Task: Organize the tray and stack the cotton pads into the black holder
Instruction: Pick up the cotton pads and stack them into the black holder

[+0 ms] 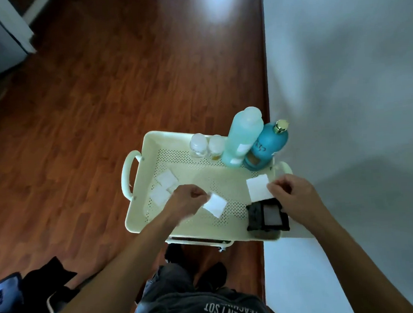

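Observation:
A cream perforated tray (196, 171) with side handles sits on a small cart. My left hand (186, 199) pinches a white square cotton pad (215, 205) above the tray's middle. My right hand (293, 191) pinches another white cotton pad (258, 187) just above the black holder (254, 214), which stands in the tray's near right corner with a white pad inside it. Two more cotton pads (163, 187) lie overlapping at the tray's left side.
Along the tray's far edge stand two small clear bottles (206, 145), a tall pale green bottle (242, 139) and a blue bottle with a gold cap (270, 143). A white wall (343, 98) is on the right, wooden floor (100, 115) on the left, dark bags (26, 291) at lower left.

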Demonstrator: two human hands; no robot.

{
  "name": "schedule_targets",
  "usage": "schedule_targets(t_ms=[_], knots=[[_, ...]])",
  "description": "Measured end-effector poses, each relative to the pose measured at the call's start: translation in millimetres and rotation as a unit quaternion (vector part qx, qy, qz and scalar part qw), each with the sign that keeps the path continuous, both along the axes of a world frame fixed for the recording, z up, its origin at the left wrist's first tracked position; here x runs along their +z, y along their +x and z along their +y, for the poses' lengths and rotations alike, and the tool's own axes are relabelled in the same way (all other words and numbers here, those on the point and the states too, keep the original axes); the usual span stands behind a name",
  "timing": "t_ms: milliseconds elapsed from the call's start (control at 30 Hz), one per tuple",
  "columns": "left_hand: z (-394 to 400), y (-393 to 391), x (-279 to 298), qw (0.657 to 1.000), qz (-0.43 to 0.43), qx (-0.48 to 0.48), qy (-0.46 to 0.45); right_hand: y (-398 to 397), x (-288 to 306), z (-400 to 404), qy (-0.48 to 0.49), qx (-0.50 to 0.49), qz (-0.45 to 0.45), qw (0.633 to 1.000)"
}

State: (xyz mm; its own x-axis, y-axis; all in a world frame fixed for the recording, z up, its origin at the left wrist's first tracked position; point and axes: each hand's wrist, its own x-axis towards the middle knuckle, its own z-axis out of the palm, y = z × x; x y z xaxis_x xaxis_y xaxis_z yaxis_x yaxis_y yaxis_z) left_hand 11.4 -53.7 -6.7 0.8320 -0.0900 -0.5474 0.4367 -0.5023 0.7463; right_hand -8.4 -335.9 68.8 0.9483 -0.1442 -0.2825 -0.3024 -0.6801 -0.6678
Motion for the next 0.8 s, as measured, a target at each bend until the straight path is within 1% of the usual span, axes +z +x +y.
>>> schedule_targets(t_ms=[167, 267, 400, 600, 633, 733, 800], knots=[[-30.7, -13.9, 3.1, 0.999, 0.009, 0.019, -0.031, -40.0, -11.5, -38.1, 0.041, -0.093, 0.015, 0.995], [-44.3, -20.9, 4.5, 0.999, 0.008, 0.019, -0.041, -57.6, -20.2, -45.4, 0.043, -0.109, 0.009, 0.993], [-55.2, -28.6, 7.6, 0.999, 0.002, 0.008, -0.043, -69.3, -31.2, -35.6, 0.047, -0.113, 0.002, 0.992], [-56.2, -30.8, 8.7, 0.999, -0.016, 0.023, -0.025, -70.3, -41.4, -19.3, 0.000, -0.093, 0.009, 0.996], [-55.4, -30.9, 8.7, 0.999, -0.014, 0.025, -0.024, -70.6, -41.3, -18.3, -0.020, -0.079, 0.006, 0.997], [-54.1, -31.1, 8.5, 0.999, -0.010, 0.029, -0.025, -71.9, -39.5, -19.4, -0.128, -0.013, -0.035, 0.991], [-54.5, -30.2, 8.4, 0.999, -0.011, 0.030, -0.024, -72.1, -34.9, -21.0, -0.171, 0.010, -0.059, 0.984]])
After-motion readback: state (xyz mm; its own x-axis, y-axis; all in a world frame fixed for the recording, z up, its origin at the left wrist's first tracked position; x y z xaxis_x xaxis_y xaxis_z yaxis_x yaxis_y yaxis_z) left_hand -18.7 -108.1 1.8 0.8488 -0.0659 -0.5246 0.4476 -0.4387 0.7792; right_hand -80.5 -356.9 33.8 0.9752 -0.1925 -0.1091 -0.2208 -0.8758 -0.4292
